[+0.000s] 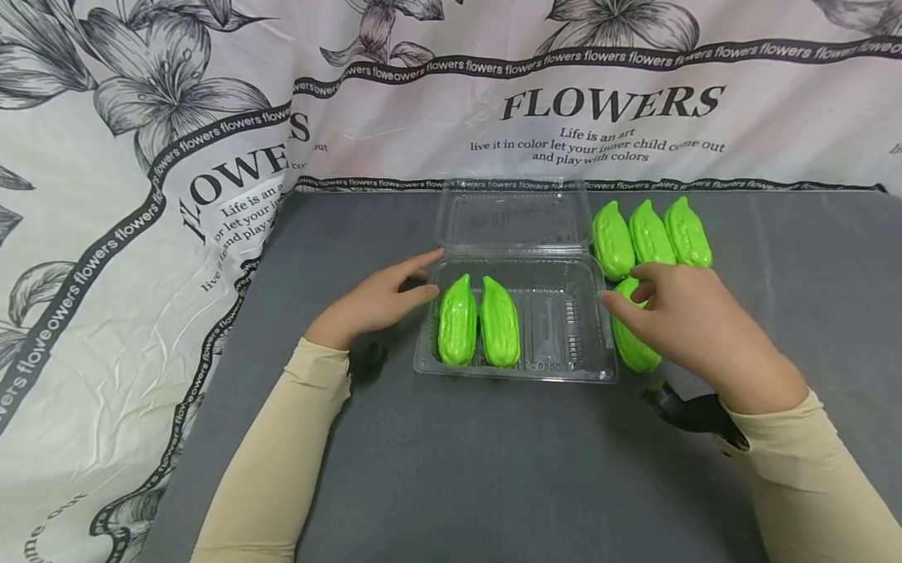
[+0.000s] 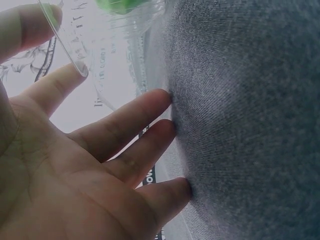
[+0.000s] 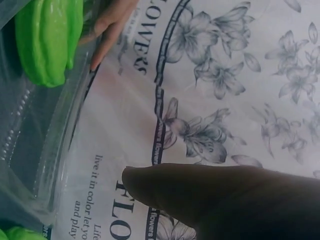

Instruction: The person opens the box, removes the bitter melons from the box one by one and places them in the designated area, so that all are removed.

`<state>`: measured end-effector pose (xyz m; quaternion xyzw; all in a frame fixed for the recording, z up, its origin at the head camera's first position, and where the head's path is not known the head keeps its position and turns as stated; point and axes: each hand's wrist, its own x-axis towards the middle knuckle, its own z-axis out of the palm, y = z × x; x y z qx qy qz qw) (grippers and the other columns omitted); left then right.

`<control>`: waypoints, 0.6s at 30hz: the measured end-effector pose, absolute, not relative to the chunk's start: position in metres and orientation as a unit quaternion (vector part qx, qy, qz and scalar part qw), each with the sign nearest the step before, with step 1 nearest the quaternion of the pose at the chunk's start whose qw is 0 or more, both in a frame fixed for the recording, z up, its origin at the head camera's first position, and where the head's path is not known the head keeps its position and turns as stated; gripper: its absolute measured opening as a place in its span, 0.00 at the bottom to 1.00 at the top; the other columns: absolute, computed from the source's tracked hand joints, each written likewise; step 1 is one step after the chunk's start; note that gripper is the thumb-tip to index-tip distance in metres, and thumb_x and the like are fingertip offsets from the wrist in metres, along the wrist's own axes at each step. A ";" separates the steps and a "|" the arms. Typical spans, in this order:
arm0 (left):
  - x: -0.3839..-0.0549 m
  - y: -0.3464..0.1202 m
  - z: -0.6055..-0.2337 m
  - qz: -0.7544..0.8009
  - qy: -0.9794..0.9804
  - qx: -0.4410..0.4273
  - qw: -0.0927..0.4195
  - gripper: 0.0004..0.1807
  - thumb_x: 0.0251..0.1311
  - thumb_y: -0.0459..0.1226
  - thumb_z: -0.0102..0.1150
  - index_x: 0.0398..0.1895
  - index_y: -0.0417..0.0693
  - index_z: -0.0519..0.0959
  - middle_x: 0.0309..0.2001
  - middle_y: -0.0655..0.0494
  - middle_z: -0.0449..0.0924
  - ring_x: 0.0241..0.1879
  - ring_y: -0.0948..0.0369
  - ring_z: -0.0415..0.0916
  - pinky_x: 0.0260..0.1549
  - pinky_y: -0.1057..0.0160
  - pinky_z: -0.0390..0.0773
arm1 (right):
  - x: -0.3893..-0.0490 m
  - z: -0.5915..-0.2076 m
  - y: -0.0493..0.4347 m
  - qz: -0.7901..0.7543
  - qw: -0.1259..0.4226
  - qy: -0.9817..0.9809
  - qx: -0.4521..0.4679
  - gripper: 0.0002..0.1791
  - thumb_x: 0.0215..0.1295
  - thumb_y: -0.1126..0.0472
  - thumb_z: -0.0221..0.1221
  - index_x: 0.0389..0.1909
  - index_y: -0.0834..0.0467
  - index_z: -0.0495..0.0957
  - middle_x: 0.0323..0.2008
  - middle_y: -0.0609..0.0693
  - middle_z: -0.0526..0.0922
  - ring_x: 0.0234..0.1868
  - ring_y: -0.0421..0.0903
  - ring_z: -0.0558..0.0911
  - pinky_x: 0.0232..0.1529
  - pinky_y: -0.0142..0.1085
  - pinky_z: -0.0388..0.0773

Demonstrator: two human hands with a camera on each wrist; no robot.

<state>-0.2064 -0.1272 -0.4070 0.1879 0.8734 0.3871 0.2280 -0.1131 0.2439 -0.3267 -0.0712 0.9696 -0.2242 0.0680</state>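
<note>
A clear plastic clamshell box [image 1: 551,376] lies with its lid [image 1: 514,221] folded back. Two bright green bitter melons, one at far left [image 1: 457,323] and another beside it [image 1: 500,323], lie in its left half. My left hand [image 1: 377,296] rests at the box's left side with fingers spread; in the left wrist view, index finger and thumb meet the clear edge while the other fingertips touch the grey cloth. My right hand [image 1: 687,323] hovers, thumb and fingers parted, over a loose bitter melon [image 1: 635,345] beside the box's right edge, partly covering it.
Three more green bitter melons [image 1: 651,235] stand in a row behind my right hand, right of the lid. Grey cloth [image 1: 503,478] covers the table. A white flower-print curtain [image 1: 416,134] hangs along the back and left.
</note>
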 end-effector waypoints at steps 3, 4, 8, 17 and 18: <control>-0.206 -0.127 -0.407 0.384 0.874 0.192 0.227 0.36 0.80 0.51 0.51 0.86 0.70 0.52 0.77 0.46 0.66 0.75 0.46 0.65 0.68 0.37 0.70 | -0.113 -0.326 0.236 -0.229 0.078 0.968 -0.073 0.36 0.77 0.42 0.59 0.63 0.74 0.76 0.45 0.68 0.88 0.42 0.60 0.88 0.48 0.62 0.81; -0.205 -0.127 -0.407 0.384 0.874 0.193 0.227 0.36 0.81 0.50 0.51 0.86 0.70 0.52 0.77 0.46 0.66 0.75 0.46 0.65 0.67 0.38 0.70 | -0.112 -0.326 0.233 -0.229 0.077 0.967 -0.075 0.33 0.77 0.43 0.59 0.58 0.72 0.80 0.39 0.66 0.88 0.37 0.58 0.87 0.44 0.58 0.81; -0.205 -0.126 -0.407 0.387 0.873 0.195 0.227 0.35 0.81 0.51 0.51 0.86 0.70 0.52 0.77 0.46 0.66 0.75 0.46 0.65 0.67 0.38 0.70 | -0.111 -0.327 0.221 -0.237 0.068 0.964 -0.097 0.23 0.76 0.46 0.61 0.30 0.62 0.75 0.17 0.46 0.70 0.19 0.43 0.68 0.25 0.42 0.69; -0.206 -0.126 -0.407 0.389 0.872 0.193 0.226 0.35 0.81 0.51 0.51 0.86 0.72 0.52 0.77 0.46 0.66 0.75 0.46 0.65 0.66 0.38 0.71 | -0.115 -0.328 0.183 -0.235 0.078 0.960 -0.131 0.21 0.75 0.48 0.61 0.28 0.60 0.71 0.16 0.42 0.54 0.18 0.40 0.53 0.22 0.39 0.57; -0.207 -0.126 -0.407 0.390 0.872 0.192 0.226 0.35 0.81 0.51 0.51 0.86 0.72 0.52 0.76 0.46 0.66 0.75 0.46 0.65 0.66 0.38 0.71 | -0.116 -0.329 0.179 -0.237 0.081 0.959 -0.132 0.20 0.75 0.49 0.61 0.31 0.62 0.73 0.15 0.42 0.55 0.17 0.40 0.53 0.22 0.38 0.57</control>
